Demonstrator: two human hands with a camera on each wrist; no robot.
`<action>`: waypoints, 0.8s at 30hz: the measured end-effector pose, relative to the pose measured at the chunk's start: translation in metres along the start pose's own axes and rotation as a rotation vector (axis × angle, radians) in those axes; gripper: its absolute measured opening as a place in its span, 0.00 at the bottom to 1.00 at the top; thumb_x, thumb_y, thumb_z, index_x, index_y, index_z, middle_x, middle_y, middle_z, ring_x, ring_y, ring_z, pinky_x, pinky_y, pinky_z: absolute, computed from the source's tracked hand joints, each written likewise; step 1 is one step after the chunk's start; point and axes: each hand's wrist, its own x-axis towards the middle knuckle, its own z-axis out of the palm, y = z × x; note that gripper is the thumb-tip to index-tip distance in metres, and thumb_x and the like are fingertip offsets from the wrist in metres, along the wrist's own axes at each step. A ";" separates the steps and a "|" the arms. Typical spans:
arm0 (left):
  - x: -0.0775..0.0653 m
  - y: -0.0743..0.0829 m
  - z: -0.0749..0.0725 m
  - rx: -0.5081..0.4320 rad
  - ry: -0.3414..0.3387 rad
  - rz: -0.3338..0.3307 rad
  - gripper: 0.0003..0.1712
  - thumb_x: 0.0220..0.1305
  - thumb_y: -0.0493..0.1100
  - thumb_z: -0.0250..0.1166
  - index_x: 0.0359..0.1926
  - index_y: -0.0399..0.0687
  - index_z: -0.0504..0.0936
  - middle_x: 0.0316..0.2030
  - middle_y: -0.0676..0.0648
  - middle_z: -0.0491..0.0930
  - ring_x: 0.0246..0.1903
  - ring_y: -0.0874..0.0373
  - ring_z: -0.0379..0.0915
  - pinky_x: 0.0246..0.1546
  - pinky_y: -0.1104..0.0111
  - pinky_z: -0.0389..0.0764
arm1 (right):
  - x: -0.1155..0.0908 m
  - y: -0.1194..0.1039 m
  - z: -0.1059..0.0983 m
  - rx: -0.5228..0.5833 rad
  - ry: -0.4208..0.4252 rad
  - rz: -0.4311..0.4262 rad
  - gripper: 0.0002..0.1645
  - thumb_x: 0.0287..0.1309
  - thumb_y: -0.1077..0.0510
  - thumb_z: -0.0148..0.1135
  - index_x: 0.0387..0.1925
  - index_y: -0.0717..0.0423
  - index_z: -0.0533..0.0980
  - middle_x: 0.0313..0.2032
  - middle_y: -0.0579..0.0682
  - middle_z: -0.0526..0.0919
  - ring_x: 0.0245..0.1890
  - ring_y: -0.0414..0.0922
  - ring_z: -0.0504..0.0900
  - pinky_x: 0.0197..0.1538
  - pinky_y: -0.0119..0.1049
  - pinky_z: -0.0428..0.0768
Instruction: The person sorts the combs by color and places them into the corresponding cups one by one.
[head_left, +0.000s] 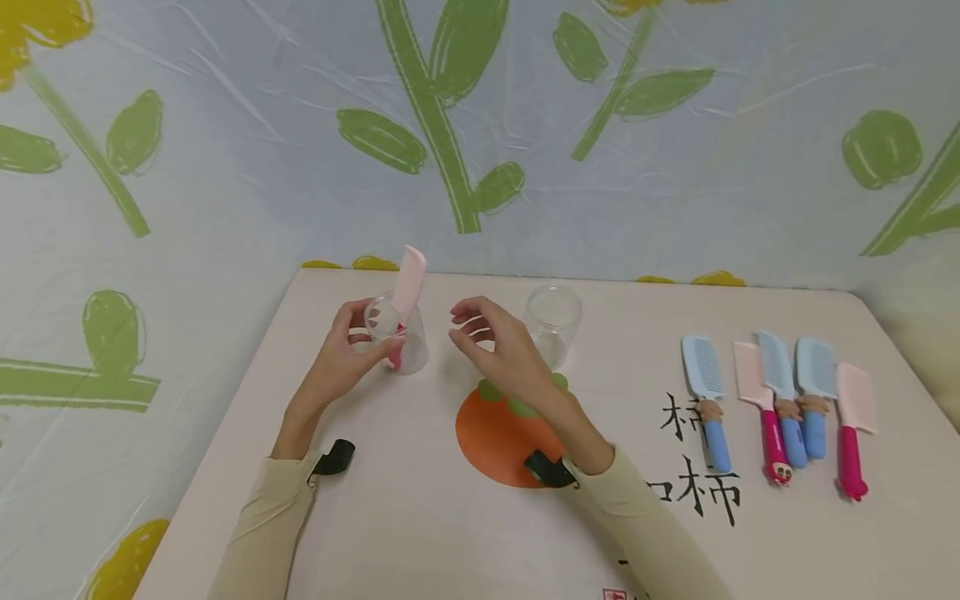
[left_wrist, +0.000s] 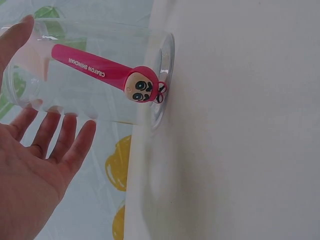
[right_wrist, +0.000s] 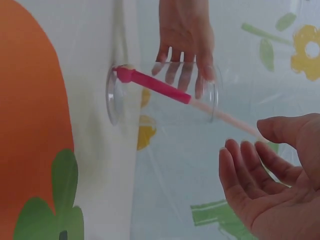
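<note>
At ten o'clock from the orange print (head_left: pixel 487 437), the pink comb (head_left: pixel 408 283) is leaning handle-down in a clear cup (head_left: pixel 415 348), the left hand (head_left: pixel 343 350) gripping that cup between thumb and fingers. At twelve, the right hand (head_left: pixel 504 343) is hovering, loosely curved, holding nothing. If that left grip slackens, the tall comb could be tipping its cup; a rightward swing would be risking the second cup (head_left: pixel 553 315) at one.

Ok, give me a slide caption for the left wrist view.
Left hand holding a clear cup, a pink comb handle-down inside, cartoon face near the base.
</note>
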 end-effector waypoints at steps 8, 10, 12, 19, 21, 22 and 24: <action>0.000 -0.001 -0.002 -0.010 0.006 0.018 0.45 0.63 0.47 0.75 0.73 0.45 0.59 0.61 0.41 0.68 0.61 0.47 0.64 0.65 0.45 0.66 | -0.010 0.001 -0.017 -0.008 0.072 -0.041 0.12 0.69 0.63 0.65 0.51 0.64 0.79 0.45 0.52 0.85 0.45 0.44 0.83 0.52 0.39 0.83; 0.000 -0.002 -0.002 -0.005 0.005 0.018 0.45 0.63 0.49 0.75 0.73 0.46 0.60 0.60 0.42 0.68 0.61 0.49 0.64 0.65 0.46 0.67 | -0.013 0.002 -0.023 -0.016 0.101 -0.051 0.10 0.69 0.62 0.65 0.49 0.62 0.80 0.43 0.48 0.85 0.44 0.42 0.83 0.51 0.39 0.83; 0.000 -0.002 -0.001 -0.004 0.005 0.015 0.45 0.63 0.52 0.75 0.73 0.47 0.60 0.60 0.43 0.68 0.60 0.50 0.64 0.65 0.46 0.67 | -0.017 0.002 -0.029 -0.022 0.129 -0.056 0.09 0.69 0.61 0.66 0.48 0.61 0.80 0.42 0.47 0.85 0.43 0.42 0.83 0.50 0.38 0.83; 0.000 0.000 0.000 -0.013 -0.002 0.020 0.46 0.63 0.52 0.75 0.73 0.47 0.60 0.60 0.44 0.68 0.61 0.50 0.64 0.65 0.47 0.67 | -0.029 0.004 -0.051 -0.066 0.211 -0.054 0.08 0.69 0.62 0.66 0.48 0.59 0.81 0.43 0.48 0.85 0.44 0.43 0.83 0.49 0.32 0.82; 0.000 0.000 -0.001 -0.016 -0.004 0.017 0.45 0.63 0.50 0.75 0.73 0.47 0.60 0.60 0.43 0.68 0.61 0.50 0.64 0.65 0.47 0.67 | -0.032 0.005 -0.057 -0.075 0.232 -0.055 0.08 0.68 0.65 0.66 0.47 0.60 0.80 0.43 0.50 0.85 0.43 0.45 0.83 0.48 0.29 0.81; 0.000 0.001 -0.001 -0.017 -0.005 0.013 0.45 0.63 0.50 0.75 0.73 0.46 0.60 0.60 0.43 0.68 0.61 0.49 0.64 0.65 0.47 0.67 | -0.033 0.005 -0.059 -0.080 0.244 -0.057 0.09 0.67 0.66 0.66 0.47 0.61 0.80 0.43 0.51 0.85 0.43 0.46 0.83 0.47 0.28 0.81; 0.000 0.001 -0.001 -0.015 -0.008 0.003 0.45 0.63 0.49 0.75 0.73 0.46 0.59 0.60 0.42 0.68 0.61 0.48 0.63 0.66 0.46 0.66 | -0.036 0.002 -0.064 -0.091 0.265 -0.056 0.10 0.65 0.69 0.66 0.47 0.64 0.80 0.42 0.55 0.85 0.42 0.48 0.83 0.46 0.26 0.81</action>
